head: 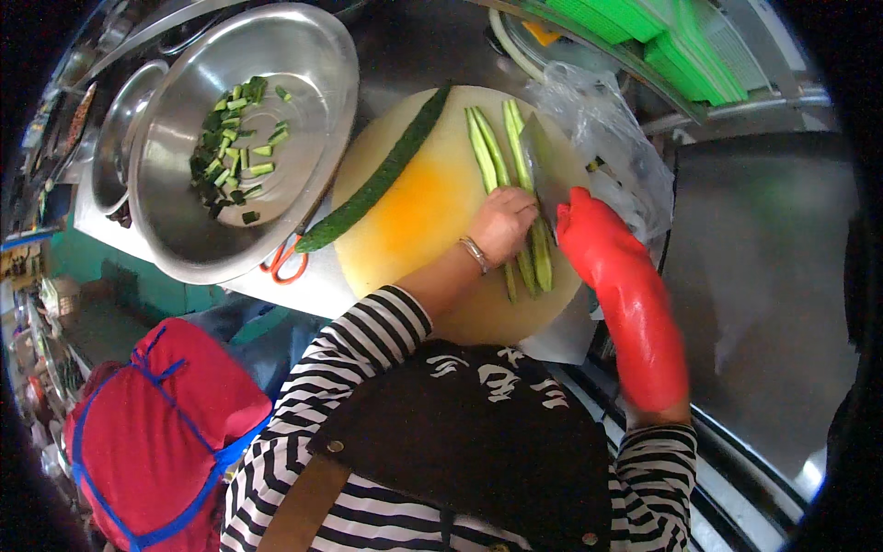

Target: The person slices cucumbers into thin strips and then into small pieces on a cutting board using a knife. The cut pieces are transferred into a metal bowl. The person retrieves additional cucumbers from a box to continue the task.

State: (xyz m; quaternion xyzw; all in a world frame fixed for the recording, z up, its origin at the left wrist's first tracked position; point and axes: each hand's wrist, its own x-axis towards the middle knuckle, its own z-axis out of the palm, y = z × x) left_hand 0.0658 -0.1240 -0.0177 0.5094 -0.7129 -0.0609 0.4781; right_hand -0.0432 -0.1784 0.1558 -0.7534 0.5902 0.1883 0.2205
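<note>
Several long cucumber strips [482,148] lie lengthwise on a round cutting board [448,310]. My bare left hand [506,219], with a bracelet at the wrist, presses down on the strips about halfway along. My right hand [594,231] wears a long red rubber glove and grips a broad-bladed knife [543,165]; the blade stands along the right side of the strips, and its handle is hidden in the glove. A whole dark green cucumber [386,176] lies slantwise across the board's left part, its near end past the rim.
A large steel bowl [310,131] with cut cucumber pieces [231,141] stands left, overlapping a smaller bowl [110,165]. Orange-handled scissors [286,265] lie beside it. A clear plastic bag [607,138] is behind the board, green baskets [690,62] far right. A person in red [172,428] is close at left.
</note>
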